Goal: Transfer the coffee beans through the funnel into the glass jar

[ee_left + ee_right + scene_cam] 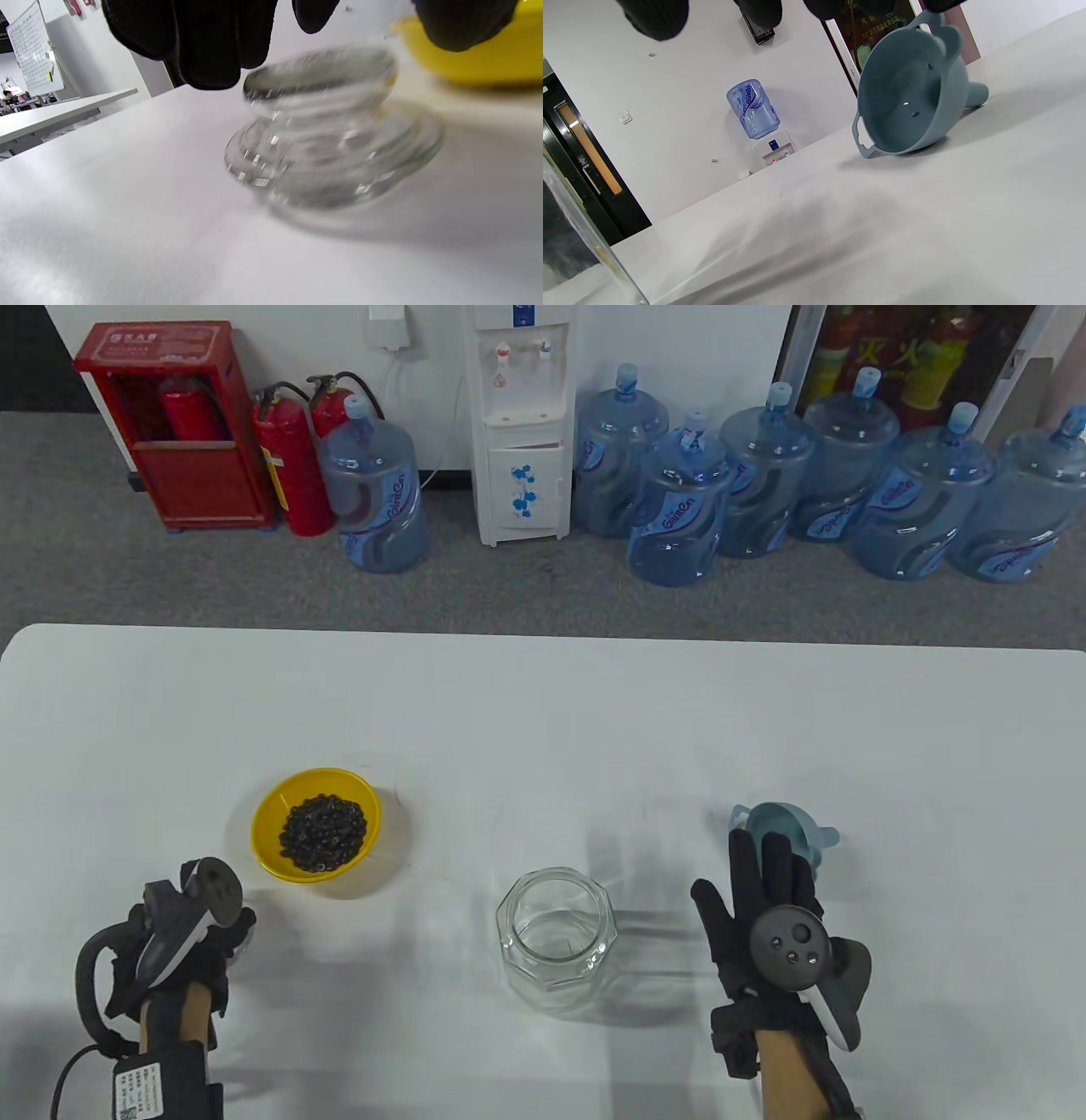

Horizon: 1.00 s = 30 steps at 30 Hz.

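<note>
A yellow bowl [316, 824] of coffee beans [323, 832] sits left of centre. An open glass jar [556, 937] stands at the middle front. A blue funnel [789, 831] lies on its side at the right; in the right wrist view the funnel [912, 93] shows its open mouth. My right hand [764, 869] is open and flat, with fingertips [657, 17] just short of the funnel. My left hand [222, 929] hovers open below the bowl. In the left wrist view its fingers [212, 42] hang above a blurred glass lid [331, 135] on the table, apart from it.
The white table [543, 712] stretches back to its far edge. Beyond it stand water bottles, a dispenser and fire extinguishers on the floor. The jar's wall [585, 241] shows at the right wrist view's lower left. The bowl's rim [479, 63] is near the lid.
</note>
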{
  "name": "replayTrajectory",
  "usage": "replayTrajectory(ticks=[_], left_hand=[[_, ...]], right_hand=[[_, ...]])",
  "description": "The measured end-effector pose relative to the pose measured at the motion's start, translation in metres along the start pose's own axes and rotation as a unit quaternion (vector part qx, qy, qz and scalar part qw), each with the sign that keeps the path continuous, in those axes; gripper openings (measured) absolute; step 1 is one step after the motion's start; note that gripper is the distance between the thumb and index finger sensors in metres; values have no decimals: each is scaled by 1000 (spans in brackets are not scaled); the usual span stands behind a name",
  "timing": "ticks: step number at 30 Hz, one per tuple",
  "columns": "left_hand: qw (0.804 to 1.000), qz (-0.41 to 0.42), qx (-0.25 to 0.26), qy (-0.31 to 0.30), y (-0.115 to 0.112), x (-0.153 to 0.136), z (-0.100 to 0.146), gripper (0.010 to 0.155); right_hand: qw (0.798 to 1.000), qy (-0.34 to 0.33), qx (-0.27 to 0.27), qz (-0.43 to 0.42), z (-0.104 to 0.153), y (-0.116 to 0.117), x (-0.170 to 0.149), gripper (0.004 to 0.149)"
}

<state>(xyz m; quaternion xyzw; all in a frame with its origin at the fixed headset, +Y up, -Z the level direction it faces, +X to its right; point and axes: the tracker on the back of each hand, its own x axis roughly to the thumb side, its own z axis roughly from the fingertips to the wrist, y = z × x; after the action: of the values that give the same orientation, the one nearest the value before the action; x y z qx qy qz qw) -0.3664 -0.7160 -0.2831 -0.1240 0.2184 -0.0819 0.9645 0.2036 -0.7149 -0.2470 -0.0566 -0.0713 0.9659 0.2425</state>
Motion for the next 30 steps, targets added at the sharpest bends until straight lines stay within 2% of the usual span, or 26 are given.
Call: replayTrajectory(ticks=[3,5,9,13,17,21,24,27,30], left_hand=[[999,34,-13,-2,19,15,12,82],[998,60,10,-10,33,27,22,82],[989,91,106,-52,62,64,51,79],[972,123,167,-112,77,104,76,78],[958,163,169,-162,72,133,88,78],[951,185,127,-212,48,150,84,80],[953,175,99,-226,30,149,73,81],[951,176,104,-230,22,142,66,81],[948,200,105,-224,20,134,62,81]], right_hand=[[1000,-1,1,-1,0,0,1,73],[1000,-2,1,0,0,1,1,73],[1000,-1,1,-2,0,1,0,73],[1000,-2,1,-4,0,1,0,73],[1000,-4,1,-3,0,1,1,73],[1000,-4,-11,7,0,2,2,71],[1000,2,-18,25,0,2,5,69],[998,20,-44,48,0,-1,4,66],[991,74,-101,43,-1,-16,-9,65]])
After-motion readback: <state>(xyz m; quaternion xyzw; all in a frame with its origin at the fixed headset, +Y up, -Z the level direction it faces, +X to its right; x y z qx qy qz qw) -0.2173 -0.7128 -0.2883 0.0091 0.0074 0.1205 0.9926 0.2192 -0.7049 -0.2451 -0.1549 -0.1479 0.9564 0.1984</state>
